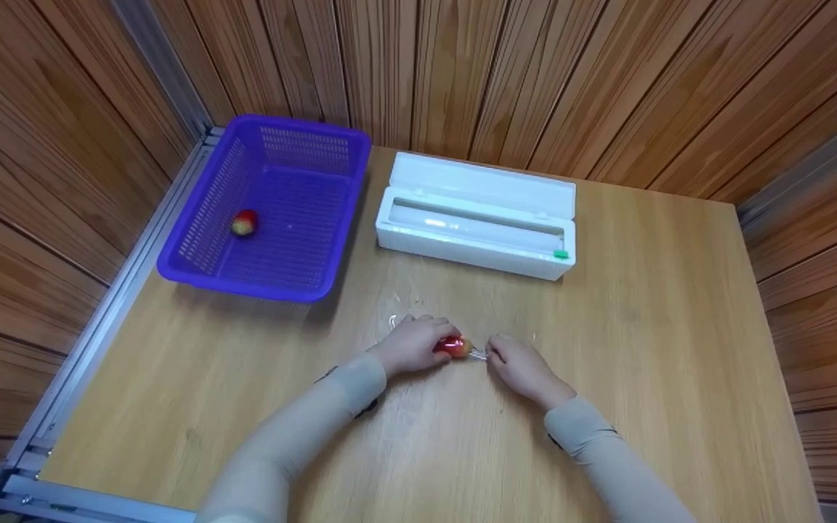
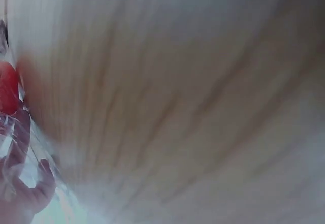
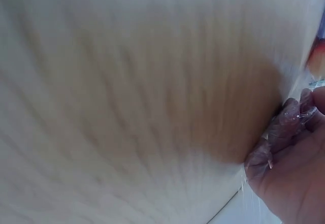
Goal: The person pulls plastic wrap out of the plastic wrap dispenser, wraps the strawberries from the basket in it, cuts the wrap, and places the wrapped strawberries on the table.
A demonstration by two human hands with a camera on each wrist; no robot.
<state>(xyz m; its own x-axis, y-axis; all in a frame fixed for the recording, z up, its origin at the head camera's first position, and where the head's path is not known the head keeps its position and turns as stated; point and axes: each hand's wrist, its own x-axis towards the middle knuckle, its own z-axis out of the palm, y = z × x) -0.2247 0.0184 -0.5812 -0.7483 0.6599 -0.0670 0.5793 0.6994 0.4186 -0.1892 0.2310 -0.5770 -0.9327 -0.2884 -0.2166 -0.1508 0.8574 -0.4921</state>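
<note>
A red and yellow apple (image 1: pixel 453 346), glossy with clear plastic wrap, lies at the front middle of the table. My left hand (image 1: pixel 413 344) grips its left end, thumb and fingers curled round it. From the apple's right end, a gathered strand of plastic wrap (image 1: pixel 478 354) runs to my right hand (image 1: pixel 520 365), whose curled fingers pinch it. Close up in the right wrist view, crinkled film (image 3: pixel 287 120) covers the right fingers. At the left edge of the left wrist view, the red fruit (image 2: pixel 7 88) appears beside fingers behind clear film.
A purple basket (image 1: pixel 259 290) at the back left holds another red and yellow apple (image 1: pixel 245 222). Behind my hands stands a white wrap dispenser (image 1: pixel 462 258), lid up, with a roll of film (image 1: pixel 455 221) inside and a green slider (image 1: pixel 561 254). Wooden panels (image 1: pixel 447 80) border the table.
</note>
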